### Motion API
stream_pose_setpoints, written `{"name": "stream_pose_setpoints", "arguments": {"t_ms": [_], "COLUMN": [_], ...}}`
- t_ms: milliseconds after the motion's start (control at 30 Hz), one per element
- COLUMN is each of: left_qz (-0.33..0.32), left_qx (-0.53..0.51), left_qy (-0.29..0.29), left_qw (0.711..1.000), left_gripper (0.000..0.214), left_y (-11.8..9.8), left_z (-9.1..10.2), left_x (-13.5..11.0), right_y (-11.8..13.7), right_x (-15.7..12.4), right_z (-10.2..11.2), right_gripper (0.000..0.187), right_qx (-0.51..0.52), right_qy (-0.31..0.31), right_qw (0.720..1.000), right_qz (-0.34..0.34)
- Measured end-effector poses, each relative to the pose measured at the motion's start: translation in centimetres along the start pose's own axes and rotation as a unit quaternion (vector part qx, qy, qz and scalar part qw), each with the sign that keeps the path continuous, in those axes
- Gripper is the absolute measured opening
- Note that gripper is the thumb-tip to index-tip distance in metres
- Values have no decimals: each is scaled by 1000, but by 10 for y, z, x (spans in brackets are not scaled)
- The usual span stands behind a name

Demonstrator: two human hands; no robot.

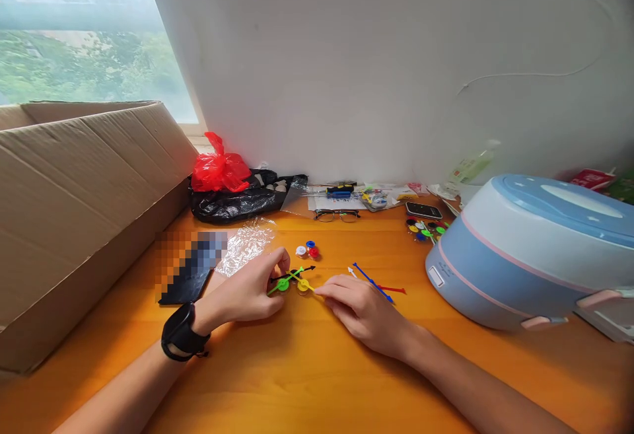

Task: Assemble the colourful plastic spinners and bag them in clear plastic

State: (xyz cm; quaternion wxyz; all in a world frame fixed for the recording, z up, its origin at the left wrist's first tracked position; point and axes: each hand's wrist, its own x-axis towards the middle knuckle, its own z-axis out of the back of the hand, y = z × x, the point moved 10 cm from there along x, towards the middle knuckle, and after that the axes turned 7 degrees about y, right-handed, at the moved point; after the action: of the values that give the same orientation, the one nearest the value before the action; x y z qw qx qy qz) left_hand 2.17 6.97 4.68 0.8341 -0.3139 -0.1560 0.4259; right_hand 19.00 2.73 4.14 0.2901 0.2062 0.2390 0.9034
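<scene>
Three small arrow spinners on round bases lie close together on the table: a green arrow spinner (282,284), a yellow arrow spinner (304,285) and a black arrow spinner (308,269), partly covered by the others. From the left, my left hand (247,287) curls its fingers around the green one, whose arrow end meets the hand. My right hand (364,305) pinches the near right end of the yellow arrow between thumb and forefinger. Just behind are white (301,251), blue (310,244) and red (313,253) round bases. Loose blue (372,282), red (393,289) and white (352,272) arrows lie beside my right hand.
A cardboard box (94,209) stands left, a blue-white lidded appliance (520,255) right. Behind lie bags (220,166), glasses (337,215), screwdrivers (339,193), a dark-faced device (423,210) and several coloured discs (422,232). Clear plastic film (247,246) and a dark flat packet (191,279) lie left.
</scene>
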Motion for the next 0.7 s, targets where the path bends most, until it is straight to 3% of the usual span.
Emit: {"name": "stream_pose_setpoints", "arguments": {"t_ms": [367,700], "left_qz": [-12,-45], "left_qx": [-109,-82], "left_qy": [-9,-44], "left_qw": [994,995], "left_gripper": [26,24], "left_y": [5,-4], "left_z": [-4,4], "left_x": [4,5], "right_y": [-2,-4], "right_x": [-2,-1], "right_z": [3,3], "right_gripper": [36,28], "right_qx": [3,5], "right_qy": [-23,-27], "right_qw": [1000,1000], "right_qz": [-9,-12]}}
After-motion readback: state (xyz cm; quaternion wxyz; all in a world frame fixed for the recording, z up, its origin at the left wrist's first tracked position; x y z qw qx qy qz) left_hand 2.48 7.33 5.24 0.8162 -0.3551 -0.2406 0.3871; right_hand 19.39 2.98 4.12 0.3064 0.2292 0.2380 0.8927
